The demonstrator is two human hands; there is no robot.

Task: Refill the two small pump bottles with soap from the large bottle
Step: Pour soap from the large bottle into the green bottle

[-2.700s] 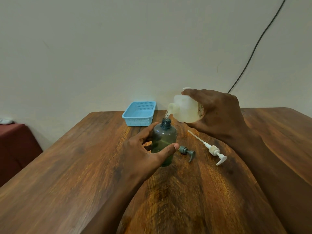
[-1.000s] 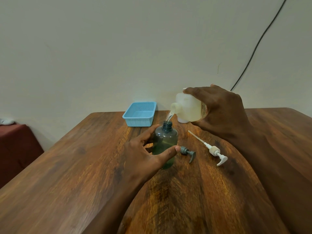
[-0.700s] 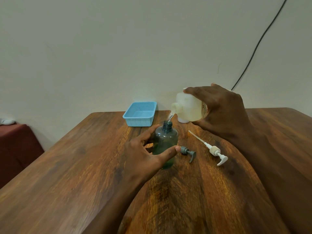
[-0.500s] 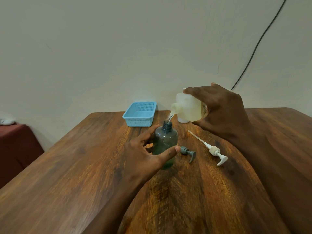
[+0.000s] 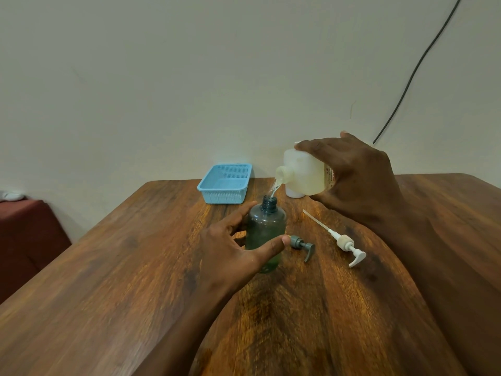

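A dark green small pump bottle [image 5: 267, 229] stands upright and uncapped on the wooden table [image 5: 135, 280]. My left hand [image 5: 233, 248] grips its body from the left. My right hand [image 5: 352, 175] holds the large pale bottle [image 5: 303, 173] tipped on its side above it, and a thin stream of clear soap [image 5: 273, 190] runs from its neck into the green bottle's mouth. Behind the large bottle stands a white small bottle [image 5: 294, 193], mostly hidden. A grey pump head [image 5: 303, 245] and a white pump head with its long tube [image 5: 344, 242] lie on the table to the right.
A light blue mesh basket [image 5: 226, 185] sits at the table's far edge by the wall. A black cable [image 5: 417, 69] runs down the wall at the right. A dark red piece of furniture [image 5: 27, 234] stands off the table to the left.
The large bottle has risen slightly and shifted a little right while staying tipped, and soap keeps pouring. My left hand has stayed on the green bottle.
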